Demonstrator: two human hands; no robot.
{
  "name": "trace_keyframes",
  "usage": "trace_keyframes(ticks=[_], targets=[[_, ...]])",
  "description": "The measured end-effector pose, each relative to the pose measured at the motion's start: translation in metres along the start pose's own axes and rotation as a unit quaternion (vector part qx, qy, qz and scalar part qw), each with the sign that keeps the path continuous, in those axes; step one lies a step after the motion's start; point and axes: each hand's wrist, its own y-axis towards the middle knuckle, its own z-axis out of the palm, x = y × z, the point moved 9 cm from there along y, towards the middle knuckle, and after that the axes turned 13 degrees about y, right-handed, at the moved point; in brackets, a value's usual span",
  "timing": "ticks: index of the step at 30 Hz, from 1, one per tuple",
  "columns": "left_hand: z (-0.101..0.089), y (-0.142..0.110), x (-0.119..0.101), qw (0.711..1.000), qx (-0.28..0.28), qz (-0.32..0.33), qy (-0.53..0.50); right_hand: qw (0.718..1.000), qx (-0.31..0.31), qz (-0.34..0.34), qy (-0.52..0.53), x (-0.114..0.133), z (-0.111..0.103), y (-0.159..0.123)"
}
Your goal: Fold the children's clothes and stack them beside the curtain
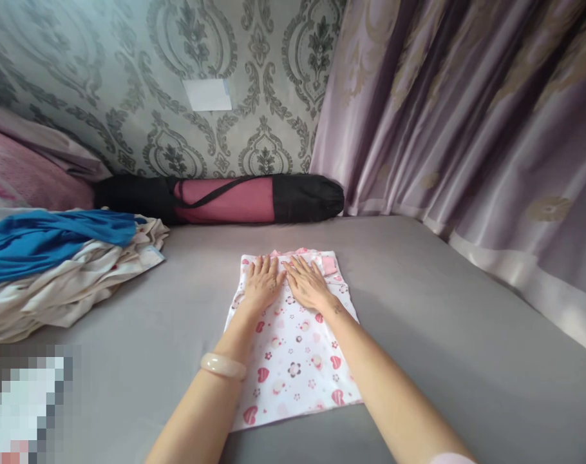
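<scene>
A white child's garment (293, 361) printed with pink hearts, flowers and small figures lies folded into a flat, roughly rectangular shape. Pink trim shows along its far edge and at its far right corner. My left hand (263, 282) rests palm down on the far left part of the cloth, fingers stretched out. Beside it, my right hand (306, 283) presses flat on the far right part, its fingers pointing up and to the left. The two hands nearly meet at the thumbs. A pale bangle (223, 366) circles my left wrist.
The garment lies on a grey sheet (433, 322). Rumpled cream and blue cloth (56, 238) is heaped at the left. Along the patterned wall lies a long black and pink bag (239, 200). A purple curtain (418, 116) hangs at the right. A blurred patch covers the lower left corner.
</scene>
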Motion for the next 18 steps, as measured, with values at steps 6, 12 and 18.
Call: trace_keyframes(ticks=[6,12,18], targets=[[-0.008,0.000,0.018,0.996,-0.042,-0.071,0.012,0.998,-0.053,0.040,-0.019,-0.014,-0.012,0.000],[0.000,-0.001,0.025,0.996,-0.011,-0.088,0.004,0.996,-0.048,0.063,-0.029,-0.022,-0.008,-0.001],[-0.009,-0.004,0.031,0.993,-0.034,-0.113,-0.001,0.993,-0.077,0.080,-0.026,-0.031,-0.022,-0.002]])
